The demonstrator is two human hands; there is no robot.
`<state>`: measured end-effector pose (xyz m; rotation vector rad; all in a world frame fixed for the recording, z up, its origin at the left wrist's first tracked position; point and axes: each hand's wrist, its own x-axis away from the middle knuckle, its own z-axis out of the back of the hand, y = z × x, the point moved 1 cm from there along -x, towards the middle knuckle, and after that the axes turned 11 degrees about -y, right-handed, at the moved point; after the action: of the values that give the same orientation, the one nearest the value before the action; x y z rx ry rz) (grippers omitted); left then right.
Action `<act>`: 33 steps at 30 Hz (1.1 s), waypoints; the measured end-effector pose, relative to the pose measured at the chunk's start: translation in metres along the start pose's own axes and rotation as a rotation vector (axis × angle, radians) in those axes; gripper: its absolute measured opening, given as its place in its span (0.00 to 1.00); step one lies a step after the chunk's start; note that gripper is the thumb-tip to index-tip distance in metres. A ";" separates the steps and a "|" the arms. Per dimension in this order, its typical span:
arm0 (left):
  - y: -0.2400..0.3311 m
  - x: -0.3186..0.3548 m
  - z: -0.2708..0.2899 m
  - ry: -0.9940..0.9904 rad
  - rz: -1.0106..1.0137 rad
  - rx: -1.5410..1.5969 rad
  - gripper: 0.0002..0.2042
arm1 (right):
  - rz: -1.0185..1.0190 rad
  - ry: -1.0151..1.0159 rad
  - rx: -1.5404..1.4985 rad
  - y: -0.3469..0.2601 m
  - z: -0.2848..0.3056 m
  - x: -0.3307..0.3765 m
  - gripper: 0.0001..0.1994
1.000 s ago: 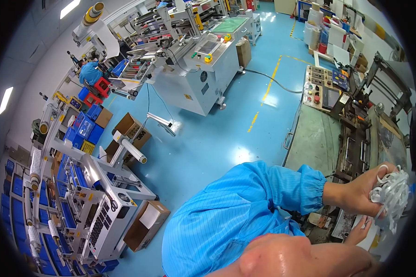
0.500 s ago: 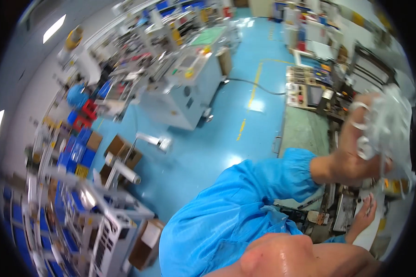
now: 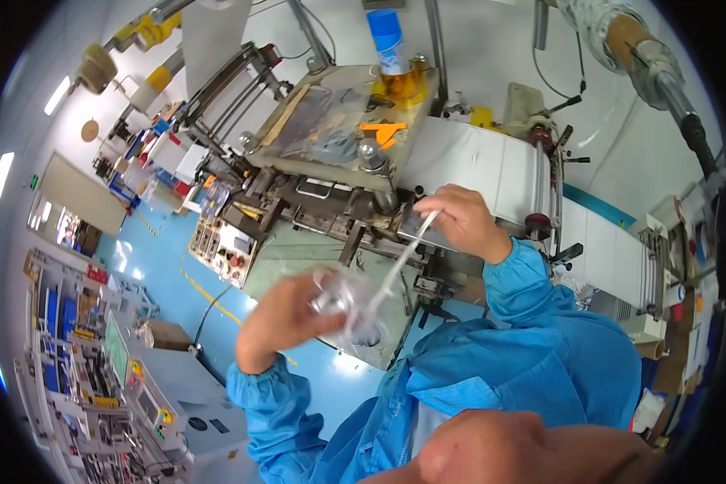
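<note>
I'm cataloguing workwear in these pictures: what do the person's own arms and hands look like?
The left sleeve and right sleeve are loose, wrinkled and bright blue, each gathered at the wrist into a ruffled cuff. The left grip and right grip are bare hands without gloves.

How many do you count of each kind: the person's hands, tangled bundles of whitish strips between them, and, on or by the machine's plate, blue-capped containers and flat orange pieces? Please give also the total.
Left hand and right hand: 2
Tangled strip bundle: 1
Blue-capped container: 1
Flat orange piece: 1
Total: 5
</note>
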<state>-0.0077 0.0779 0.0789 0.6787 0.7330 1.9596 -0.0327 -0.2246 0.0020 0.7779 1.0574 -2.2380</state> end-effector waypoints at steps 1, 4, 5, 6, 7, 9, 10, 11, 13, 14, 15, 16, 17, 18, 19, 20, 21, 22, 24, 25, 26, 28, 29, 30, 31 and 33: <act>0.009 -0.011 -0.010 -0.160 -0.122 0.173 0.21 | 0.037 -0.046 0.037 0.004 -0.002 0.007 0.12; 0.003 -0.025 -0.056 -0.007 -0.291 0.707 0.30 | 0.102 -0.104 0.005 -0.001 -0.014 0.016 0.07; -0.003 -0.028 -0.074 -0.008 -0.293 0.708 0.30 | 0.150 -0.132 0.040 -0.002 -0.022 0.017 0.07; -0.015 -0.033 -0.091 0.190 -0.306 0.915 0.33 | 0.192 -0.160 0.077 -0.002 -0.027 0.019 0.08; -0.020 -0.038 -0.098 0.391 -0.315 1.119 0.37 | 0.185 -0.159 0.084 -0.001 -0.029 0.023 0.08; -0.019 -0.043 -0.102 0.404 -0.337 1.147 0.39 | 0.157 -0.171 0.082 0.000 -0.030 0.029 0.08; -0.020 -0.045 -0.103 0.430 -0.356 1.170 0.41 | 0.155 -0.173 0.083 0.004 -0.031 0.033 0.08; -0.020 -0.047 -0.103 0.431 -0.357 1.172 0.41 | 0.078 -0.185 0.051 0.010 -0.029 0.039 0.09; -0.020 -0.050 -0.104 0.575 -0.417 1.087 0.35 | 0.003 -0.199 0.020 0.012 -0.027 0.043 0.09; -0.020 -0.050 -0.104 0.647 -0.447 1.042 0.32 | -0.073 -0.181 -0.022 0.010 -0.026 0.044 0.10; -0.026 -0.052 -0.104 0.646 -0.473 1.013 0.34 | -0.149 -0.163 -0.064 0.009 -0.026 0.044 0.10; -0.025 -0.053 -0.104 0.652 -0.476 1.011 0.34 | -0.143 -0.166 -0.063 0.006 -0.024 0.042 0.10; -0.023 -0.055 -0.104 0.672 -0.481 1.008 0.34 | -0.199 -0.162 -0.061 0.003 -0.022 0.040 0.10; -0.022 -0.057 -0.103 0.693 -0.485 1.005 0.34 | -0.254 -0.158 -0.058 0.003 -0.020 0.038 0.11; -0.018 -0.058 -0.103 0.696 -0.488 1.002 0.34 | -0.249 -0.159 -0.058 0.006 -0.020 0.037 0.11; -0.015 -0.059 -0.104 0.728 -0.419 1.024 0.37 | -0.239 -0.143 -0.075 0.011 -0.020 0.038 0.11; -0.014 -0.060 -0.103 0.758 -0.349 1.045 0.41 | -0.229 -0.126 -0.092 0.014 -0.018 0.038 0.12; -0.017 -0.059 -0.103 0.766 -0.353 1.042 0.41 | -0.220 -0.130 -0.093 0.016 -0.016 0.038 0.12; -0.026 -0.057 -0.102 0.699 -0.501 1.017 0.34 | -0.274 -0.126 -0.140 0.017 -0.015 0.038 0.12; -0.025 -0.057 -0.101 0.703 -0.506 1.016 0.34 | -0.269 -0.128 -0.137 0.017 -0.015 0.038 0.12; -0.024 -0.056 -0.100 0.696 -0.506 1.029 0.34 | -0.252 -0.104 -0.098 0.015 -0.015 0.036 0.12; -0.022 -0.057 -0.099 0.691 -0.509 1.039 0.34 | -0.229 -0.079 -0.060 0.016 -0.015 0.033 0.12; -0.021 -0.058 -0.099 0.740 -0.442 1.046 0.37 | -0.211 -0.092 -0.026 0.018 -0.014 0.033 0.12; -0.021 -0.057 -0.099 0.790 -0.374 1.052 0.40 | -0.193 -0.106 0.007 0.020 -0.014 0.032 0.12; -0.020 -0.056 -0.099 0.795 -0.377 1.048 0.40 | -0.187 -0.106 0.005 0.020 -0.013 0.031 0.12; -0.019 -0.052 -0.098 0.799 -0.398 1.145 0.41 | -0.162 -0.159 0.116 0.021 -0.013 0.029 0.12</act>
<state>-0.0434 0.0184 -0.0094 0.2723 2.3469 1.2535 -0.0348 -0.2319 -0.0355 0.5663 0.9507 -2.4714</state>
